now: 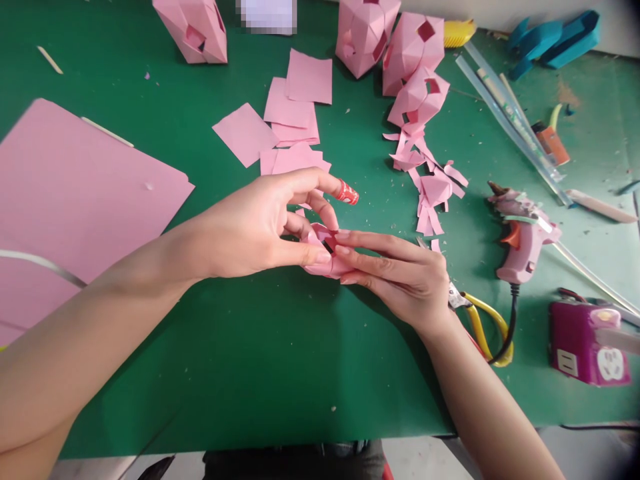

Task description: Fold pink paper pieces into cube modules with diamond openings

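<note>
Between my two hands is a small folded pink paper piece (327, 268) with a dark opening in its top. My left hand (270, 230) pinches its left side with thumb and fingers; a red patterned wrap covers one raised fingertip. From the right, the fingertips of my right hand (400, 270) press on the paper's other side. Parts of the piece are hidden behind my fingers. Just beyond lie loose pink paper squares (245, 135), some overlapping. Pink paper scraps (434, 190) are heaped to the right.
Folded pink paper shapes (414, 50) stand at the back. Large pink sheets (90, 180) lie left. On the right are a pink glue gun (530, 233), yellow-handled pliers (487, 327), a purple power box (590, 340), clear glue sticks (515, 120) and an orange lighter (551, 143).
</note>
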Available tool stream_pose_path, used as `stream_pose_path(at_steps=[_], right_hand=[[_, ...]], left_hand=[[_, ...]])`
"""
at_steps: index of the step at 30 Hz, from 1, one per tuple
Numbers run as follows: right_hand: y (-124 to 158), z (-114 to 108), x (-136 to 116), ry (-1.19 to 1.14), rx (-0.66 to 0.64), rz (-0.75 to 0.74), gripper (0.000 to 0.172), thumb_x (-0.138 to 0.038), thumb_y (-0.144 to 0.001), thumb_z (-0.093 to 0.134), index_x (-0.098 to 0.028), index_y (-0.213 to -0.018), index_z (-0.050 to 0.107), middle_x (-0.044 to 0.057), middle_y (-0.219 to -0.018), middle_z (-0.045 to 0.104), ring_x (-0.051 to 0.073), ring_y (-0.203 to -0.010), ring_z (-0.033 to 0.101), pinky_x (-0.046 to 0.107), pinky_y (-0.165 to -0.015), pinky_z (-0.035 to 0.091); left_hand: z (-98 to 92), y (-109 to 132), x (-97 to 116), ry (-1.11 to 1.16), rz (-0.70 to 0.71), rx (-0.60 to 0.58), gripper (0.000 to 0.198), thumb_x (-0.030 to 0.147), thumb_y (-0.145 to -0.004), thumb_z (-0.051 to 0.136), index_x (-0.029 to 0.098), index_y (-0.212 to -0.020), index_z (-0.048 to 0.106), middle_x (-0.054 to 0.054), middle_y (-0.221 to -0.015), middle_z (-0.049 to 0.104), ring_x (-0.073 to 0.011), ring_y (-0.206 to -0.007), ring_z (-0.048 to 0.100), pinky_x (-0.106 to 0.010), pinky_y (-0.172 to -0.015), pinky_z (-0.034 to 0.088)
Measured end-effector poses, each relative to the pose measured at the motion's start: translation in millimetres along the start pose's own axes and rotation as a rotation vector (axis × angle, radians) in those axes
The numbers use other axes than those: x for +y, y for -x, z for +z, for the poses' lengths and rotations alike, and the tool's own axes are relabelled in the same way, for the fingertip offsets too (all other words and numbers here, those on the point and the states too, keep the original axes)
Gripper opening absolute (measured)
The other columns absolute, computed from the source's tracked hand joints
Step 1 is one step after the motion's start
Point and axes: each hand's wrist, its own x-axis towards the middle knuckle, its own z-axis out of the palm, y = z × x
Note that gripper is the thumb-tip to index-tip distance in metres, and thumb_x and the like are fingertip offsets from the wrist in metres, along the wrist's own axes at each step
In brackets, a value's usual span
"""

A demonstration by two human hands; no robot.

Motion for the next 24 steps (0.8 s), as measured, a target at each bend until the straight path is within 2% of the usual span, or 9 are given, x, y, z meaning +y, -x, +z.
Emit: stream_pose_path(at_steps=[6, 11, 15, 20, 24], right_hand=[[-0.3, -0.9, -0.3, 0.001, -0.009, -0.015, 0.048, -0.011, -0.089, 0.080, -0.033, -0.131, 0.073, 0.002, -0.130, 0.078, 0.023, -0.116, 0.077, 0.036, -0.102, 0.068], [1.6, -1.8, 0.3, 0.020, -0.016, -0.001, 0.049, -0.012, -0.090, 0.078, -0.036, -0.132, 0.072, 0.000, -0.131, 0.077, 0.023, -0.116, 0.077, 0.036, -0.101, 0.068], [2.1, -2.2, 1.3, 0.027, 0.002, -0.008, 0.048, -0.012, -0.090, 0.078, -0.036, -0.132, 0.073, 0.000, -0.130, 0.078, 0.024, -0.114, 0.078, 0.036, -0.100, 0.069], [0.8, -2.8, 1.8, 0.069, 0.049, -0.020, 0.044, -0.016, -0.089, 0.081, -0.034, -0.128, 0.076, 0.002, -0.126, 0.079, 0.024, -0.111, 0.079, 0.038, -0.100, 0.068], [0.5, -2.6, 1.5, 0.074, 0.026, -0.047, 0.038, -0.014, -0.089, 0.080, -0.032, -0.123, 0.079, 0.002, -0.123, 0.080, 0.023, -0.111, 0.079, 0.036, -0.101, 0.067]], left_hand=[[-0.4, -1.9, 1.1, -0.059, 0.032, -0.011, 0.049, 0.028, -0.083, 0.076, 0.032, -0.129, 0.061, -0.005, -0.129, 0.067, -0.0279, -0.108, 0.074, -0.044, -0.089, 0.067], [-0.2, -5.1, 4.4, -0.056, 0.004, -0.025, 0.050, 0.027, -0.080, 0.076, 0.032, -0.127, 0.063, -0.004, -0.130, 0.067, -0.0284, -0.107, 0.075, -0.044, -0.089, 0.066], [1.9, -6.5, 5.8, -0.039, -0.004, 0.009, 0.046, 0.027, -0.078, 0.078, 0.028, -0.122, 0.064, -0.005, -0.134, 0.065, -0.0303, -0.114, 0.073, -0.041, -0.084, 0.067], [5.8, -5.3, 4.0, -0.031, 0.006, 0.024, 0.037, 0.029, -0.086, 0.073, 0.028, -0.121, 0.063, -0.006, -0.126, 0.069, -0.0290, -0.115, 0.072, -0.040, -0.087, 0.067], [5.5, -3.5, 3.8, -0.045, 0.009, 0.016, 0.037, 0.028, -0.087, 0.072, 0.028, -0.122, 0.063, -0.005, -0.123, 0.069, -0.0276, -0.113, 0.073, -0.041, -0.090, 0.067]])
